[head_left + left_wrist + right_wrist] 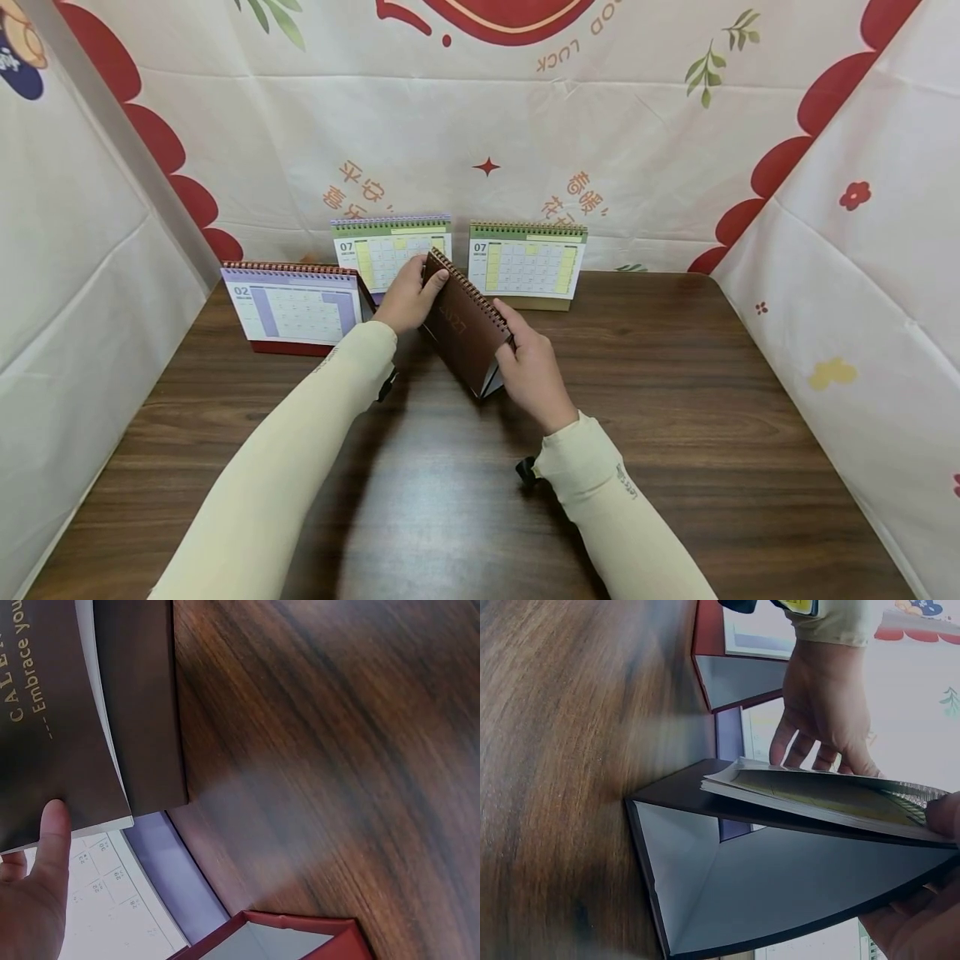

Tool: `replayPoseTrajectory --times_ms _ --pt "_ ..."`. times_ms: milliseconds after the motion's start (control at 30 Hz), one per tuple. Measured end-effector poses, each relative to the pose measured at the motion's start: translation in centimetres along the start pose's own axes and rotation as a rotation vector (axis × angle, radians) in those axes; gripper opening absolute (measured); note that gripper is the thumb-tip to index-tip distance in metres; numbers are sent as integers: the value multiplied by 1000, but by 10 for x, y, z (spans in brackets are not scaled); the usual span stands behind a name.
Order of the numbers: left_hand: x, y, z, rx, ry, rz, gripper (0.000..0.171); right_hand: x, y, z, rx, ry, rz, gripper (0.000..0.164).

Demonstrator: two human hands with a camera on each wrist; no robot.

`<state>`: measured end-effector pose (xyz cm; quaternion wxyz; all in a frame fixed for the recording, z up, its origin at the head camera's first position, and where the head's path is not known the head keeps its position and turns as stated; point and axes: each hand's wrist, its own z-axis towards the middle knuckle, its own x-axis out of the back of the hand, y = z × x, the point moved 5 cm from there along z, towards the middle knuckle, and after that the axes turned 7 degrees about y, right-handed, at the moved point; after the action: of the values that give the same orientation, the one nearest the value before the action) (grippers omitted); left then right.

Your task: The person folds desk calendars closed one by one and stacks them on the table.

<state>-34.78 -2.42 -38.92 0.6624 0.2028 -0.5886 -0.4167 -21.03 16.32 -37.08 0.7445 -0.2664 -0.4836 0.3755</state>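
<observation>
Calendar with brown cover (461, 325): located near the middle of the wooden table (675, 433), held in both your hands, set diagonally with its ring binding uppermost. Whether its base touches the wood you cannot tell from these views.

Your left hand (408, 296) grips the far end by the binding, thumb laid on the cover. Your right hand (532, 367) pinches the near end, thumb on the cover side and fingers behind the back panel. Seen from your right wrist, the triangular stand is spread, hollow and pale inside, and the cover bows away from the page edges. From your left wrist, lettering on the cover includes the word "Embrace".

Three further calendars stand upright around your work. The red-based calendar (300, 304), showing 02 on a lilac page, is at your left. Behind your left hand is the purple-based calendar (386, 254), page 07, partly hidden. The tan-based calendar (525, 262), also at 07, stands beside it, apart, before the printed white cloth (375, 117).
</observation>
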Motion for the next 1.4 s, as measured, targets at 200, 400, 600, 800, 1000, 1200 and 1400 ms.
replayPoseTrajectory --times_ms 200,400,600,800,1000,1200,1400 --pt "1 2 0 4 2 8 75 1 2 0 18 -59 -11 68" --pt "0 2 0 15 6 5 75 3 5 -3 -31 -142 31 78" --pt "0 2 -1 28 6 -10 74 2 5 -2 -13 -113 90 57" --pt "0 3 -2 27 -5 -7 74 -2 7 -2 -5 -55 122 48" --pt "1 2 -2 26 0 -11 73 -3 6 -2 -1 -44 107 46" --pt "2 4 -3 25 0 -3 71 -3 6 -2 -24 -37 112 39" --pt "1 3 -3 22 -7 -11 70 -2 8 -1 -61 -27 133 38"
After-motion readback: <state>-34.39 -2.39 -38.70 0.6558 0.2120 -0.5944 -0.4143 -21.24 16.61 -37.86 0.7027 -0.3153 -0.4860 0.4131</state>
